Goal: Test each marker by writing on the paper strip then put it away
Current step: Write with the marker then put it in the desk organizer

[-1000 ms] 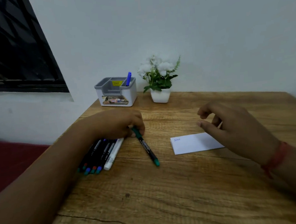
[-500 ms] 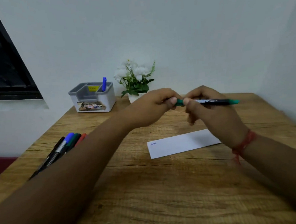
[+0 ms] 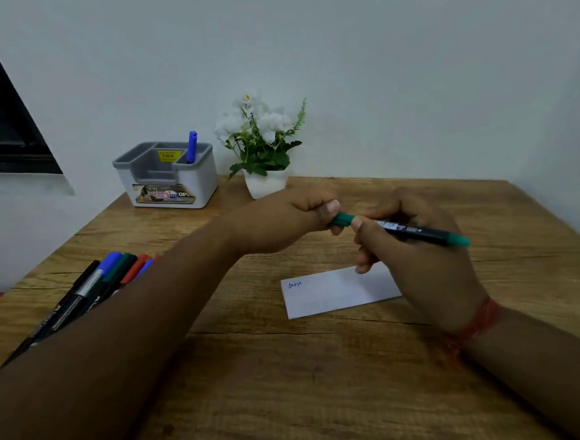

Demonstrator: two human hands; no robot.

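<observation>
Hands hold green marker above paper strip

Both hands meet over the wooden table (image 3: 328, 389). The left hand (image 3: 292, 219) pinches the green cap end of the green marker (image 3: 409, 230) between thumb and curled fingers. The right hand (image 3: 418, 262) has its fingers curled around the black barrel, and the green tail end points to the right. The marker is in the air, above the paper strip (image 3: 335, 292), which lies flat on the table with a small blue word at its left end. More markers (image 3: 91, 288) lie together at the left, partly behind the left forearm. A grey organizer (image 3: 169, 180) near the wall holds one blue marker (image 3: 192, 147), beside a white flower pot (image 3: 265, 183).
</observation>
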